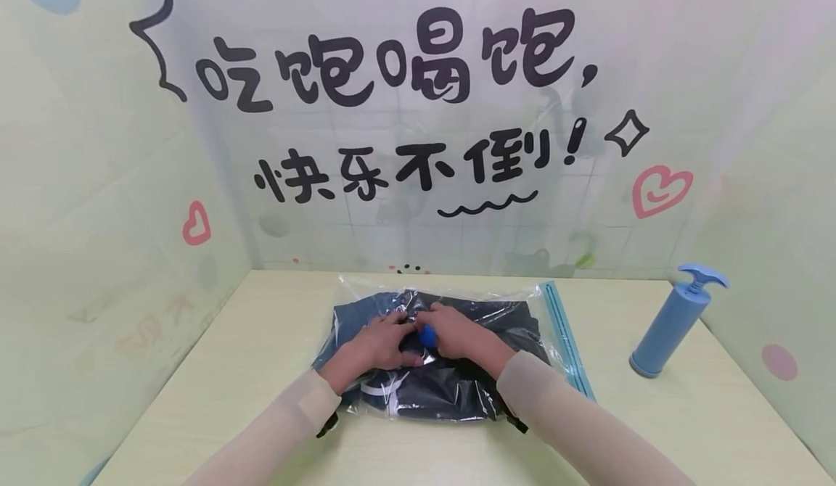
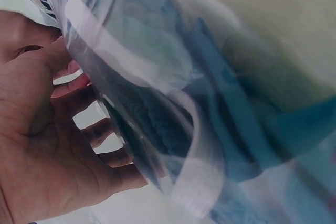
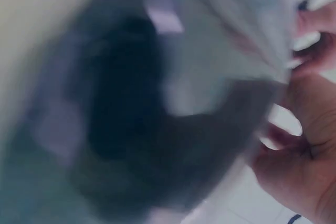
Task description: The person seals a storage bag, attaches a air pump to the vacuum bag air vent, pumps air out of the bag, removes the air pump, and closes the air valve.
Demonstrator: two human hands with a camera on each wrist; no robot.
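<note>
Head view: left hand presses, fingers spread, on clear bag; right hand pinches blue cap mid-bag. Dark folded clothes inside. Bag lies flat on counter, teal strip along right edge. Blue pump stands well apart, right.

your bag looks like glossy, clear plastic around matt cloth; at frame right, the pump looks smooth plastic.
</note>
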